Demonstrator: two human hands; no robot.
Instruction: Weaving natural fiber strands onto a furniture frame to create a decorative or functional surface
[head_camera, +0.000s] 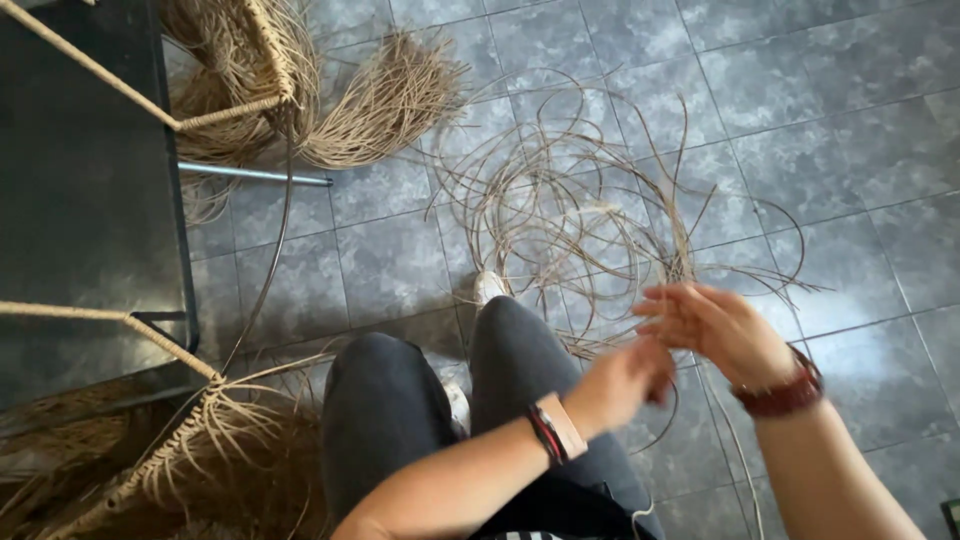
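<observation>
Rattan strands (590, 215) lie in a loose tangle on the tile floor (850, 110) mid-frame, look light and springy, best pinched near an end, and both left hand (625, 380) and right hand (715, 330) are blurry, fingers half-curled, can't tell what they're gripping.

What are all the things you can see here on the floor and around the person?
Loose tan cane strands: a tangled pile, on the grey tiled floor, centre.
Bundle of tan fibre: one, top, left of centre.
Woven tan cord frame: one, left side, with frayed ends hanging.
Grey metal rod: one, upper left, on the floor.
Black panel: one, far left.
White shoe: one showing, centre.
Dark trousers: on both legs, bottom centre.
Wristbands: red-black and tan, left wrist.
Dark red band: right wrist.
Left hand, right hand: close together, blurred, over strands.
</observation>
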